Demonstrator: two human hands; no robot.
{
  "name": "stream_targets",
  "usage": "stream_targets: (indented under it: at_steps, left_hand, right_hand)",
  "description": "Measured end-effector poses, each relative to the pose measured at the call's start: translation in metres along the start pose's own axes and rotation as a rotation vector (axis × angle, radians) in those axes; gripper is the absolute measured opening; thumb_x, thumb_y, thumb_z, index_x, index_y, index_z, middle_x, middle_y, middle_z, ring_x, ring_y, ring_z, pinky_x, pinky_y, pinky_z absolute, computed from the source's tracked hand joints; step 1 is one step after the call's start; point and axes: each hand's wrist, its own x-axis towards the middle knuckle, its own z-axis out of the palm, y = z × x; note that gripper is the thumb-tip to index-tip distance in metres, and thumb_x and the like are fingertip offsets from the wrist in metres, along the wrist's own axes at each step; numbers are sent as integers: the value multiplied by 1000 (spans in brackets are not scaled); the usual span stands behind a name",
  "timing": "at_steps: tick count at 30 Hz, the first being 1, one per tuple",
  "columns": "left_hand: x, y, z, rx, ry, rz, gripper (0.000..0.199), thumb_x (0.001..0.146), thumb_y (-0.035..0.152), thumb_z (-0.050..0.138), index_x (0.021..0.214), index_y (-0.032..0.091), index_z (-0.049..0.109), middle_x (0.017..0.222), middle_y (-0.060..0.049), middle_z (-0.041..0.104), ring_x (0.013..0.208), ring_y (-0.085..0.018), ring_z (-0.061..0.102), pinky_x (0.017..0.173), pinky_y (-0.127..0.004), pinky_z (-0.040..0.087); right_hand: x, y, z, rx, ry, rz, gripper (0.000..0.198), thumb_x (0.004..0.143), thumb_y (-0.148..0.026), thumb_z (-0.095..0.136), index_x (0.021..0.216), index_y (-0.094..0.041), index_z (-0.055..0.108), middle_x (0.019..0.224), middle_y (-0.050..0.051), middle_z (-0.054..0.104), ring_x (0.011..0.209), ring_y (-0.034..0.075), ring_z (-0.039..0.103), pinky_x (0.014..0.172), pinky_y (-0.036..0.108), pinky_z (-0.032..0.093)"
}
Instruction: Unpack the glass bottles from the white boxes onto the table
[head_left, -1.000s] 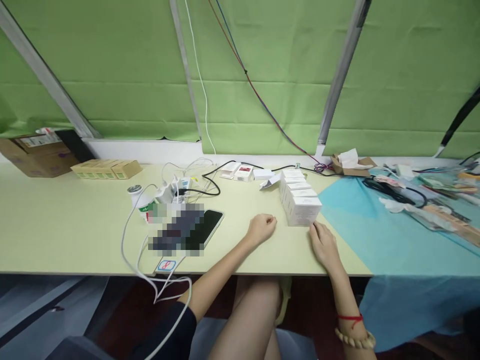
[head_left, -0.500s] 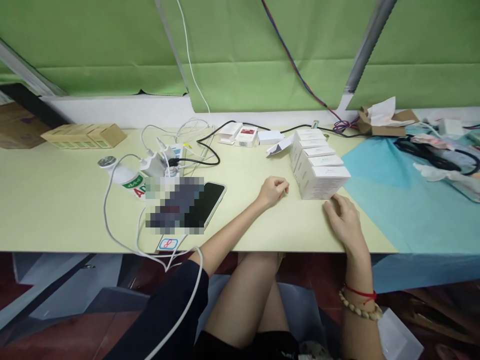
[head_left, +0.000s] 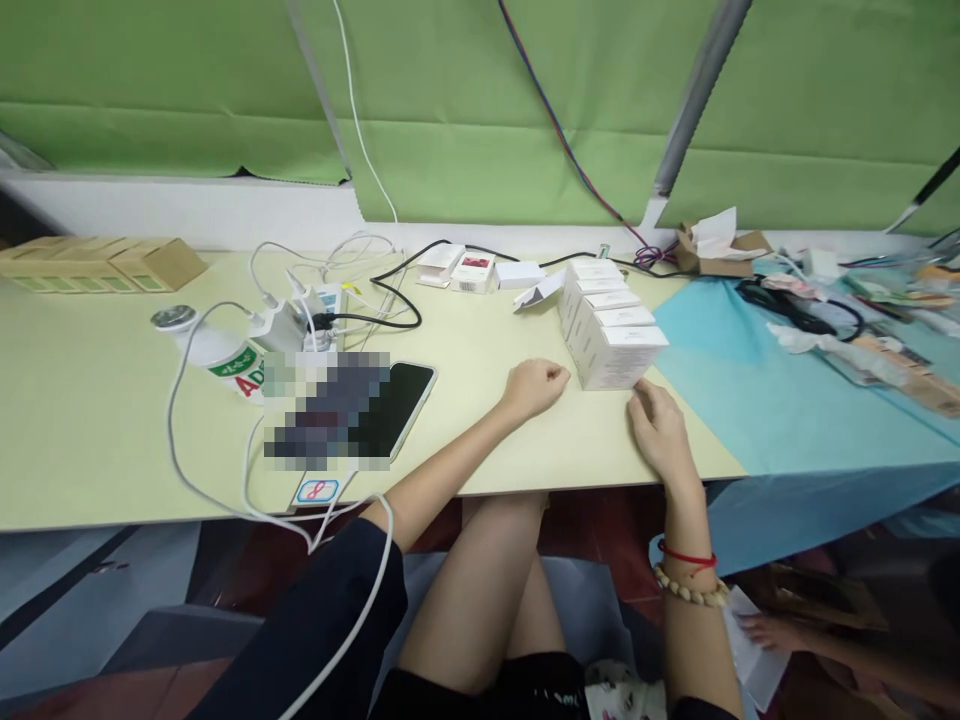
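Observation:
My left hand (head_left: 534,387) rests on the pale yellow table, curled into a loose fist, with nothing showing in it. To its right stands a row of several white cartons (head_left: 611,325), packed side by side and running away from me. Beside the near end of that row lies my right hand (head_left: 663,428), its thumb and fingers apart. Its fingertips are at the bottom corner of the nearest carton; whether they touch it I cannot tell. Left of my left hand are a dark phone (head_left: 394,410) and a partly blurred patch.
Behind are small white boxes (head_left: 474,271) and black cable. At left are a white bottle (head_left: 225,360), chargers (head_left: 281,330) and brown cartons (head_left: 105,265). A blue sheet (head_left: 810,400) with clutter covers the right side. Another person's hand (head_left: 772,632) touches something white, lower right.
The view has swung to the right, so things sit further left in it. Another person's hand has come into sight at lower right. My left hand's fingers are curled slightly tighter.

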Motion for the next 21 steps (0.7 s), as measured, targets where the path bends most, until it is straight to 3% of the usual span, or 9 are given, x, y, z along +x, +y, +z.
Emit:
stream_targets:
  at_steps: [6,10,13,15,18,21]
  left_hand:
    - [-8,3,6,340,-53,115,37,83,28,40,58,15,65,61,-8,63,59,-18,54,57,-29,26]
    - [-9,1,6,360,-70,112,37,85,27,39,64,16,68,64,-10,65,62,-19,57,58,-29,29]
    - [-3,-3,6,318,-75,90,36,83,27,41,60,17,67,59,-9,63,58,-19,56,58,-30,29]
    - [2,-5,5,283,-62,92,35,82,25,42,57,18,66,54,-6,59,54,-17,53,57,-29,27]
    - [8,-9,5,210,-33,76,38,83,26,40,54,19,63,47,-1,50,49,-14,47,54,-27,23]
    - [9,-10,4,154,-18,35,38,83,26,39,53,18,62,45,3,42,46,-12,43,54,-25,22]
  right_hand:
    - [-2,-6,5,-5,3,0,45,84,-32,34,119,-13,55,114,15,62,106,27,55,95,44,41]
    - [13,3,-6,19,-32,109,41,80,-35,41,111,-17,61,105,11,68,95,26,63,85,41,48]
    - [47,14,-26,210,-158,207,43,76,-43,49,109,-18,62,93,8,70,72,22,67,71,37,53]
    - [78,17,-34,299,-133,190,50,71,-48,56,110,-18,61,99,9,69,66,20,67,65,35,53]
    - [129,17,-25,488,-45,153,65,60,-53,67,114,-18,58,105,12,67,79,24,67,68,38,54]
    - [170,14,8,691,-15,115,78,44,-56,74,112,-20,56,112,13,64,97,27,64,88,44,49]
